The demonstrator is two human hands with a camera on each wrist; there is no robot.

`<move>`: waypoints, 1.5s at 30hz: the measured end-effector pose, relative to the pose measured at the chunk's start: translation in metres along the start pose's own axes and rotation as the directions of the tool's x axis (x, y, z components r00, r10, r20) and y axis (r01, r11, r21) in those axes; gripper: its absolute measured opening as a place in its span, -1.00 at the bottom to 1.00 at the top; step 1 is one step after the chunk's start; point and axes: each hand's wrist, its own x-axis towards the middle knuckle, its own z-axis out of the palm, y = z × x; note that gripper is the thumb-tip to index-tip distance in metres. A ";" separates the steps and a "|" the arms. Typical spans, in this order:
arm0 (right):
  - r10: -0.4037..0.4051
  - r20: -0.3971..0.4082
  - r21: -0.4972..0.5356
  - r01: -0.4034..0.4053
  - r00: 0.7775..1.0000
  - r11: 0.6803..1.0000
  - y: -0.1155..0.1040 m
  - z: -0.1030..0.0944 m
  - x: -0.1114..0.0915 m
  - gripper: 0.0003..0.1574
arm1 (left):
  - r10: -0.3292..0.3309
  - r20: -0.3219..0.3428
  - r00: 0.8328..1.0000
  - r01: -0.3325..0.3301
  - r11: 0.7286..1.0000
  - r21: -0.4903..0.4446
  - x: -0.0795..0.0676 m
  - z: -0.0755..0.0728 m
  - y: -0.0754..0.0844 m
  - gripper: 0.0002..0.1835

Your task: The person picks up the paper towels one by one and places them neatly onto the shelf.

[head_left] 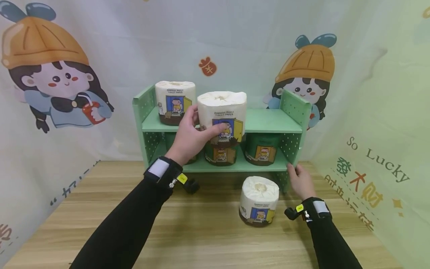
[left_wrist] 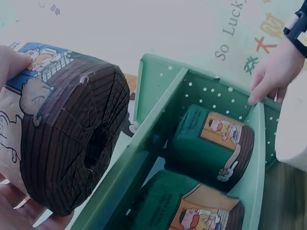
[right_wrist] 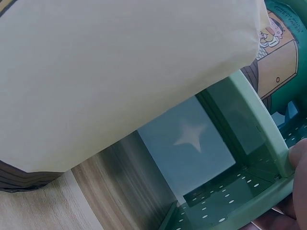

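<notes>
My left hand (head_left: pixel 191 138) grips a cream toilet paper roll (head_left: pixel 221 108), its thumb across the printed front. The roll is held up before the top tier of a green shelf (head_left: pixel 215 168); its dark brown bottom (left_wrist: pixel 76 139) faces the left wrist camera, above the tier's edge. My right hand (head_left: pixel 300 181) holds the shelf's right side panel low down, with the thumb (right_wrist: pixel 298 155) on the front edge and fingers behind. Another cream roll (head_left: pixel 175 102) stands on the top tier at the left. On the wooden table, left of my right hand, stands one more cream roll (head_left: pixel 259 201).
Several green-wrapped rolls (head_left: pixel 263 149) fill the lower tier, partly hidden by my left hand. Perforated side panels (head_left: pixel 295 112) bound the shelf. A printed cloth (head_left: pixel 242 45) hangs behind and beside the wooden table (head_left: pixel 201 231).
</notes>
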 end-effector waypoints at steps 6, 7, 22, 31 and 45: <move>-0.008 -0.013 0.006 0.008 1.000 1.000 0.000 0.001 0.001 -0.42 | -0.023 -0.039 0.999 0.024 0.999 0.027 0.016 -0.007 -0.024 -0.15; -0.009 -0.013 0.008 0.009 1.000 1.000 0.000 0.001 0.001 -0.42 | -0.018 -0.050 0.999 0.020 0.999 0.046 0.019 -0.007 -0.030 -0.13; 0.003 0.001 0.001 -0.003 1.000 1.000 -0.001 0.000 -0.001 -0.37 | -0.017 -0.203 0.979 0.027 0.998 0.049 0.029 0.007 -0.044 -0.09; -0.014 -0.009 -0.001 0.014 1.000 1.000 -0.003 0.000 0.000 -0.40 | 0.000 -0.334 0.943 0.097 0.957 0.272 0.038 0.013 -0.045 -0.16; -0.018 -0.021 -0.008 0.017 1.000 1.000 -0.001 0.001 -0.001 -0.43 | -0.054 -0.420 0.906 0.240 0.883 0.404 0.051 0.020 -0.037 -0.31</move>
